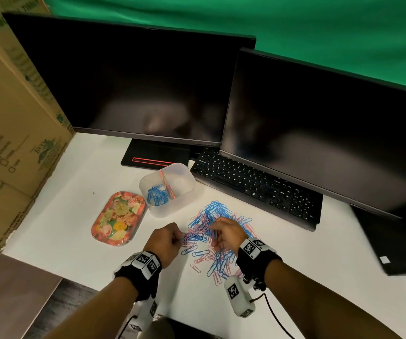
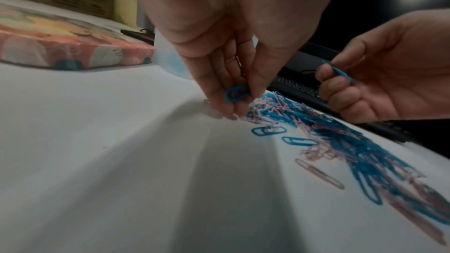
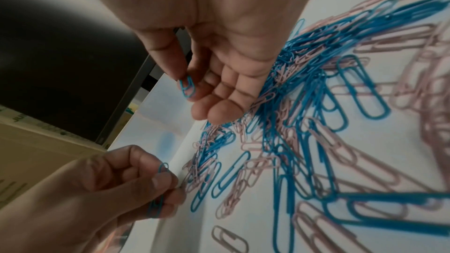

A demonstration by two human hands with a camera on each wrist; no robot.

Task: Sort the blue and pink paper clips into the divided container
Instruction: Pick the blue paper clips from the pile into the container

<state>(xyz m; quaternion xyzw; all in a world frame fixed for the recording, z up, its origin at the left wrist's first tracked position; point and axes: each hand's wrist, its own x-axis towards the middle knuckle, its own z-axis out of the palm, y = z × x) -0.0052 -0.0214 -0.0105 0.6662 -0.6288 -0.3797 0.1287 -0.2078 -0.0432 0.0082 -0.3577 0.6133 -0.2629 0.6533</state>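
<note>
Both hands are down at the big mixed pile of blue and pink paper clips point(image 1: 218, 231) on the white tabletop point(image 1: 74, 241). My left hand point(image 1: 164, 241) sits at the pile's left edge, pinching one blue clip point(image 2: 236, 92) between thumb and fingers, with the fingertips point(image 2: 228, 112) right down at the tabletop. My right hand point(image 1: 226, 234) hovers over the middle of the pile, pinching its own blue clip point(image 3: 187, 87) between thumb and index finger, the other fingers loosely bent beneath it.

The divided container point(image 1: 185, 189) is a frosted plastic tub just beyond the pile, toward the monitors. The near-left section holds a bunch of blue clips point(image 1: 157, 195), and a few pink ones point(image 1: 166, 184) lean along the divider; I can't really tell which side they're in. Right beside the tub on the left lies a floral lid point(image 1: 118, 218), flat on the tabletop.

Behind all that are two dark monitors, the left monitor point(image 1: 128, 81) and the right monitor point(image 1: 319, 133), with a black keyboard point(image 1: 258, 189) tucked under the right one. Cardboard boxes point(image 1: 8, 118) are stacked along the left edge, and a green backdrop point(image 1: 295, 28) hangs behind the screens.
</note>
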